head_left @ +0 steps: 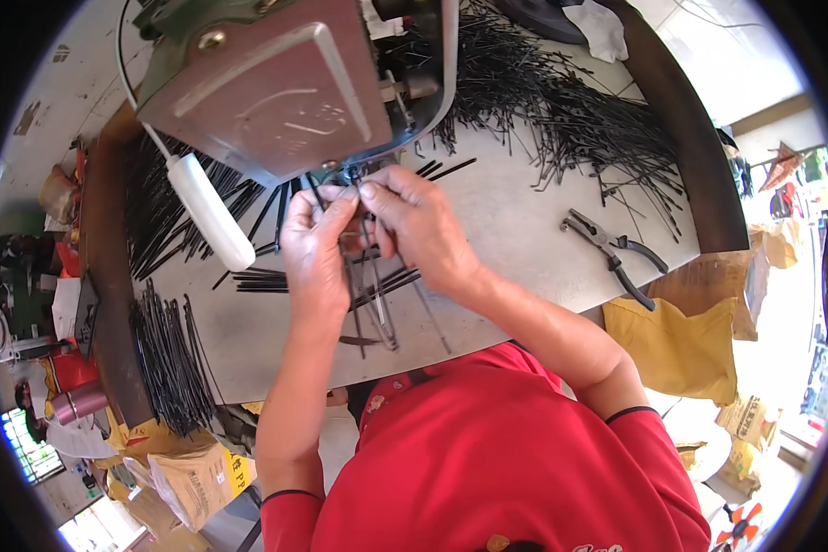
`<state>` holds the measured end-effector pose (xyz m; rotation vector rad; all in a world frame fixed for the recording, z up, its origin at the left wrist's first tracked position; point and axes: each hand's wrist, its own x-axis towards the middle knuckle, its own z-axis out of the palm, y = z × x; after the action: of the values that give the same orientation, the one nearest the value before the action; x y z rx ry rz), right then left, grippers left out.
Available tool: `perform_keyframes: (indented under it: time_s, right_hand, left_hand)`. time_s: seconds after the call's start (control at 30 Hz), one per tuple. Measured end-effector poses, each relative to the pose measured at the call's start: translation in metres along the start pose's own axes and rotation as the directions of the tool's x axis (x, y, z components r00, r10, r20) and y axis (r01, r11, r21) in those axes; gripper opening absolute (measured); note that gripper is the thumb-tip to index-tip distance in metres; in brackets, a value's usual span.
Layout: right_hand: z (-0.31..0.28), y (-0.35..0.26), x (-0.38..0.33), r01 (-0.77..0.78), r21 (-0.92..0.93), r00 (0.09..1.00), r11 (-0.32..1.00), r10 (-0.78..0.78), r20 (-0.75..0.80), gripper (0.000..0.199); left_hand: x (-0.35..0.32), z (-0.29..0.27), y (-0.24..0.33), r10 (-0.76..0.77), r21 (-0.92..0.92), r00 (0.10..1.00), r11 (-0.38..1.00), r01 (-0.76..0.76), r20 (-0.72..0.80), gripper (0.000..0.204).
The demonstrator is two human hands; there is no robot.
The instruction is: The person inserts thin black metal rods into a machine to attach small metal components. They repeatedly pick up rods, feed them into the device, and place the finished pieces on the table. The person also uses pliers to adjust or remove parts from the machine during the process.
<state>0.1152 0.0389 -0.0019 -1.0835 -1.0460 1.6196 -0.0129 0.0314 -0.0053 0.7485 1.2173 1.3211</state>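
Note:
My left hand [316,247] and my right hand [425,225] meet just under the head of a maroon and green machine [267,106]. Both are closed, fingertips pinched together around thin black metal rods [377,299]. From beneath my fingers the rods hang down toward the table's near edge, one with a bent loop at its end. The upper ends reach in at the machine's lower edge, where my fingers and the machine hide the contact. More black rods [271,281] lie flat on the grey tabletop [506,248] beside my left hand.
A tangled heap of black rods [561,110] covers the far right. Bundled rods [167,368] lie at the left edge. Pliers [607,244] with dark handles rest at right. A white cylindrical handle [210,212] hangs beside the machine. Raised brown boards [685,120] border the table.

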Motion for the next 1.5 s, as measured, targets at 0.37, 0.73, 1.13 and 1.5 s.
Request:
perform_keyframes:
  time_s: [0.37, 0.73, 1.13, 1.5]
  right_hand:
    - [-0.054, -0.019, -0.013, 0.283, -0.717, 0.951, 0.637, -0.284, 0.123, 0.021]
    - [0.008, -0.002, -0.051, -0.067, -0.446, 0.933, 0.892, 0.215, 0.29, 0.037]
    - [-0.031, -0.008, -0.045, 0.224, -0.609, 0.969, 0.761, -0.106, 0.223, 0.027]
    - [-0.086, -0.021, 0.049, 0.022, -0.998, 0.917, -0.057, -0.396, 0.043, 0.008]
  left_hand:
    - [-0.049, -0.126, 0.06, 0.217, 0.188, 0.91, 0.969, -0.158, -0.353, 0.016]
    - [-0.046, -0.021, 0.001, 0.216, 0.059, 0.963, 0.976, -0.209, -0.162, 0.017]
    - [-0.059, -0.146, 0.066, 0.245, 0.599, 0.925, 0.8, -0.024, -0.29, 0.026]
    - [-0.039, -0.033, 0.012, 0.33, 0.782, 0.913, 0.491, -0.384, 0.241, 0.013]
